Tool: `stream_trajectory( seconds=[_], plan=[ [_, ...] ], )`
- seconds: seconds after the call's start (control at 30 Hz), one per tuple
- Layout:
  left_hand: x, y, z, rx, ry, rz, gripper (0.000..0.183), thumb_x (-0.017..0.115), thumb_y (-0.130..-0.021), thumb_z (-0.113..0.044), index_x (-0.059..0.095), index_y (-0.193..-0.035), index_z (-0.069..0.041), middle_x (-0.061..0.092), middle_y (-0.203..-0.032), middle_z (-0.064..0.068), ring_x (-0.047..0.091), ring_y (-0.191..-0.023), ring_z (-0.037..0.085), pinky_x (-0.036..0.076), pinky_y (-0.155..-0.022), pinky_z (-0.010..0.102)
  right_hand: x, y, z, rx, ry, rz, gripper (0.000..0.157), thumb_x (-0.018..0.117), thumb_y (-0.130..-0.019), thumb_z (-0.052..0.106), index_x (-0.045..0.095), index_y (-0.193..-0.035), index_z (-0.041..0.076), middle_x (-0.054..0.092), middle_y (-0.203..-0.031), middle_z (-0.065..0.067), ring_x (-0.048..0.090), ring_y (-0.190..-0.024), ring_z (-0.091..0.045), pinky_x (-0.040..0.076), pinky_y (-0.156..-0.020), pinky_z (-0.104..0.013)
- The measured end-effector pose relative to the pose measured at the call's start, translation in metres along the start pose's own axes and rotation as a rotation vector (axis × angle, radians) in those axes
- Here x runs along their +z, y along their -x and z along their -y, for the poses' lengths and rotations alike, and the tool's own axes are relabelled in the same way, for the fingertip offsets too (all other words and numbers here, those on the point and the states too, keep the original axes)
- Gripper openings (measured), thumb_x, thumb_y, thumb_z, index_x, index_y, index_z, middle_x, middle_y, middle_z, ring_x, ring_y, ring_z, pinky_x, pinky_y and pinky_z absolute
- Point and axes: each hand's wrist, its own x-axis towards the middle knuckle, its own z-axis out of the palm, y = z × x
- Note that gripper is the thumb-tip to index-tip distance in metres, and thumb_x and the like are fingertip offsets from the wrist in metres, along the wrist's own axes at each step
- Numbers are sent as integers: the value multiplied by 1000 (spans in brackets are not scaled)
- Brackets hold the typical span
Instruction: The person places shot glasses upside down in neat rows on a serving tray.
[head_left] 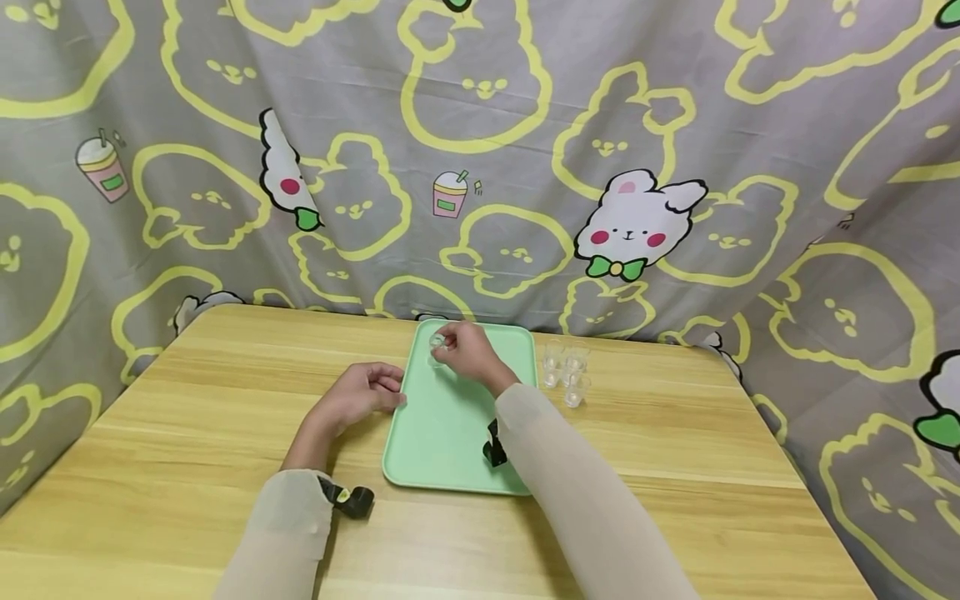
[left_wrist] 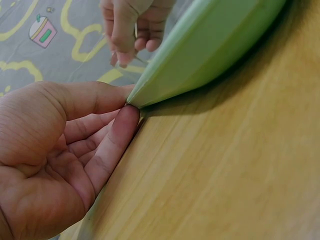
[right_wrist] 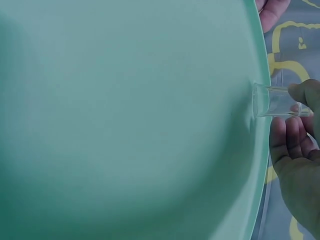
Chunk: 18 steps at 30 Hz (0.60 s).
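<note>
A light green rectangular tray (head_left: 442, 442) lies on the wooden table. My left hand (head_left: 360, 392) is at its left edge; the left wrist view shows the thumb and a finger pinching the tray's rim (left_wrist: 165, 75). Over the far left part of the tray, my right hand (head_left: 472, 354) holds a small clear shot glass (head_left: 436, 350) between thumb and fingers. In the right wrist view the shot glass (right_wrist: 275, 102) has one end right at the tray's surface, and the right hand (right_wrist: 300, 155) grips it near the other end.
Several more clear shot glasses (head_left: 573, 396) stand close together on the table (head_left: 675, 433), just right of the tray. A grey curtain (head_left: 510, 167) with yellow cartoon outlines hangs behind the table's far edge. Black wrist straps (head_left: 352, 502) sit on both sleeves.
</note>
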Motion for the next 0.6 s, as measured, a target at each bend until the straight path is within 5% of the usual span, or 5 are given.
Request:
stream_trajectory(
  seconds=[0.4, 0.6],
  plan=[
    [1, 1, -2, -4, -9, -1, 45, 76, -90, -9, 61, -130, 5, 64, -107, 14, 64, -89, 20, 56, -78, 29, -7, 5, 0, 66, 25, 10, 37, 78, -92, 17, 71, -122, -1, 68, -101, -8, 61, -89, -16, 53, -81, -27],
    [1, 1, -1, -3, -11, -6, 44, 76, -90, -8, 61, -130, 5, 63, -107, 14, 63, -90, 21, 55, -78, 30, -24, 11, -2, 34, 43, 20, 43, 77, -93, 17, 67, -129, -4, 67, -114, -17, 62, -96, -22, 54, -87, -32]
  ],
)
